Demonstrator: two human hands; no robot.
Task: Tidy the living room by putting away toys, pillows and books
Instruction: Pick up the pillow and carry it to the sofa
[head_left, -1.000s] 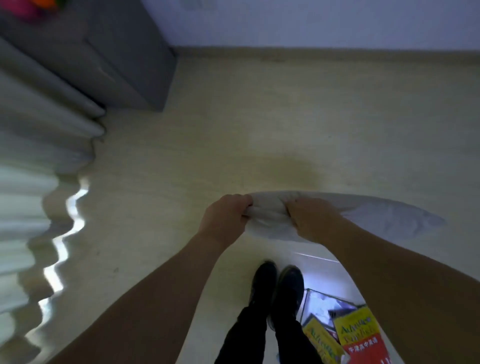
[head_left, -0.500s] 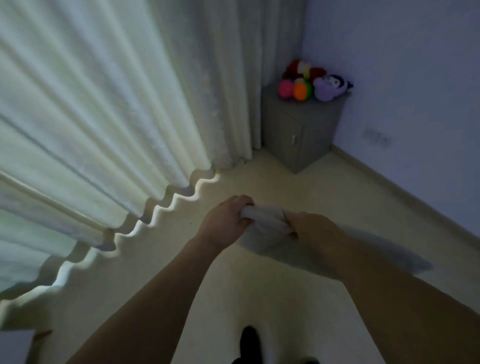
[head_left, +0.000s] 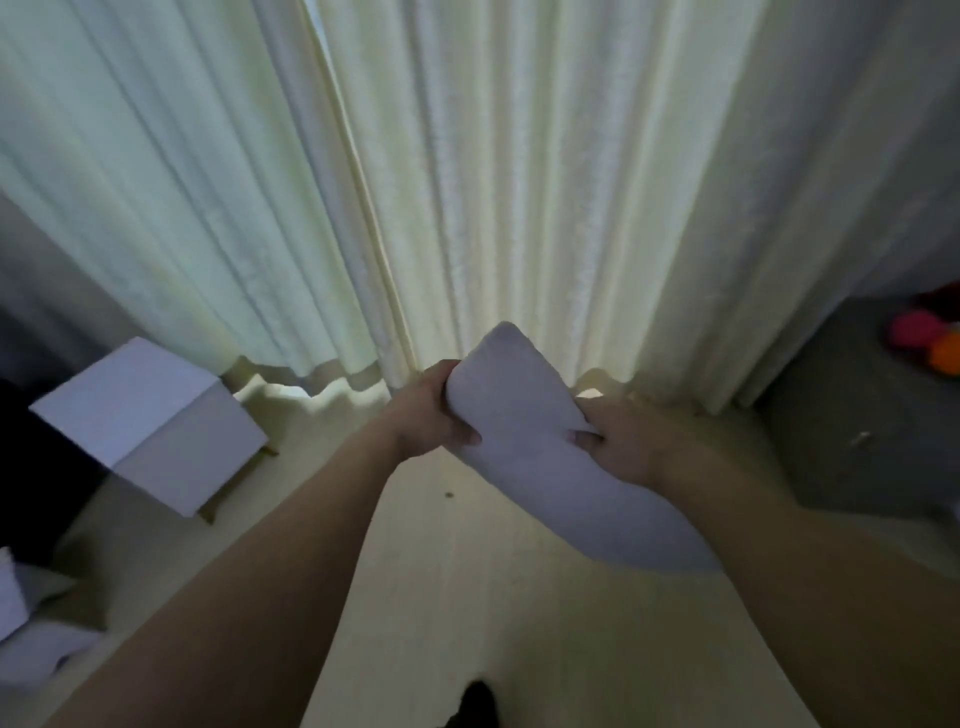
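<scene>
A white pillow (head_left: 524, 441) hangs in the air in front of me, its upper corner raised and its lower part sagging down to the right behind my right forearm. My left hand (head_left: 428, 413) grips the pillow's left edge near the top. My right hand (head_left: 626, 441) grips its right side, fingers dug into the fabric. Soft toys (head_left: 922, 335), pink and orange, sit on a grey cabinet (head_left: 841, 415) at the right edge.
Pale curtains (head_left: 467, 171) fill the wall ahead and reach the floor. A white box-shaped side table (head_left: 150, 421) on wooden legs stands at the left. White cushions or bedding (head_left: 31, 644) lie at the lower left. Light floor (head_left: 441, 582) stretches below my arms.
The view has swung left from the floor and books to the curtains. Both hands have kept hold of the pillow and raised it. The white side table has come into view.
</scene>
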